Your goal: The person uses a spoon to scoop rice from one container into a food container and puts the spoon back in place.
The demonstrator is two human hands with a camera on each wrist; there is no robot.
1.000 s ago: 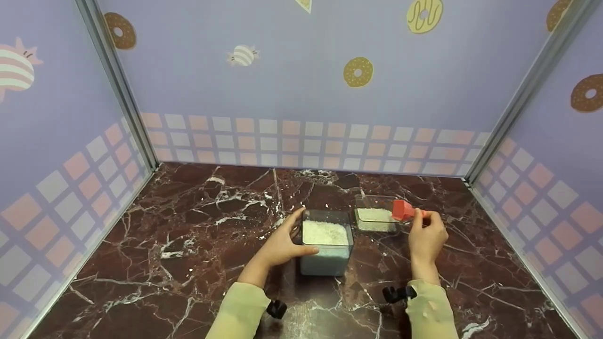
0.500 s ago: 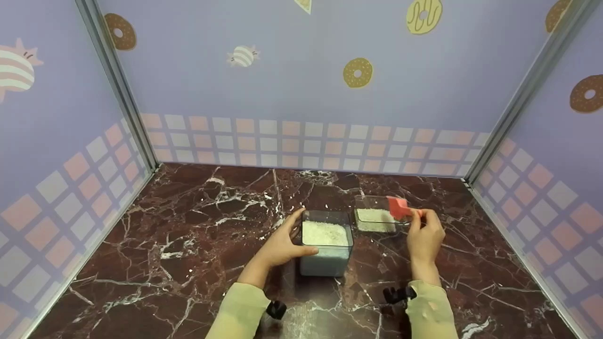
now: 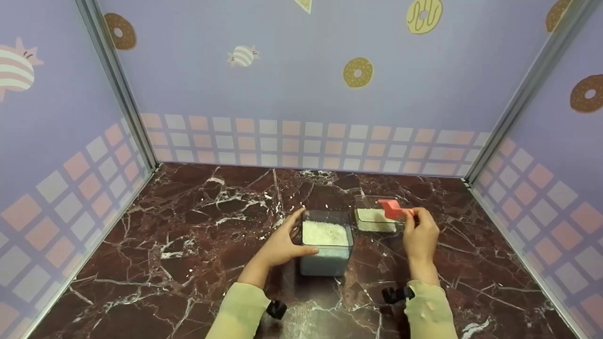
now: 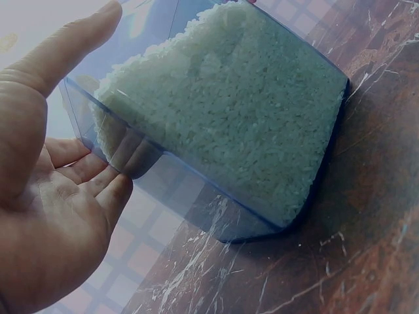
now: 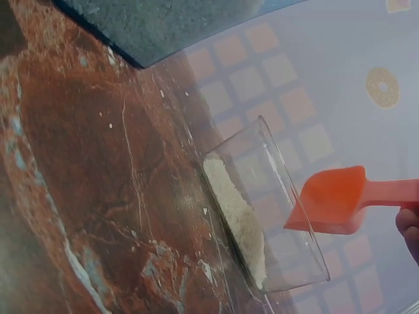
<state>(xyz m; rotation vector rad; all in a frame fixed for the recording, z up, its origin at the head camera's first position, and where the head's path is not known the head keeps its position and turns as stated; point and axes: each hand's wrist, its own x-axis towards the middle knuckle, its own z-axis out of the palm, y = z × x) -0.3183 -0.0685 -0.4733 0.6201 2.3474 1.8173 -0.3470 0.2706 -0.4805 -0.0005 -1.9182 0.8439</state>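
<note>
A bluish see-through square container of white rice stands before the middle of the table. My left hand holds it at its left side, thumb along the front wall and fingers toward the back. To its right and farther back is a smaller clear box with a low layer of rice. My right hand pinches the handle of a red scoop. In the right wrist view the scoop's tip overlaps the clear box's rim, and most of my right hand is out of frame.
Loose white grains lie on the dark red marbled tabletop. Patterned panels enclose the back and both sides, joined by metal corner posts. A black wrist mount sits at each sleeve.
My right hand has moved a little left, bringing the red scoop farther over the small clear box and turning it. My left hand and the large container have stayed in place.
</note>
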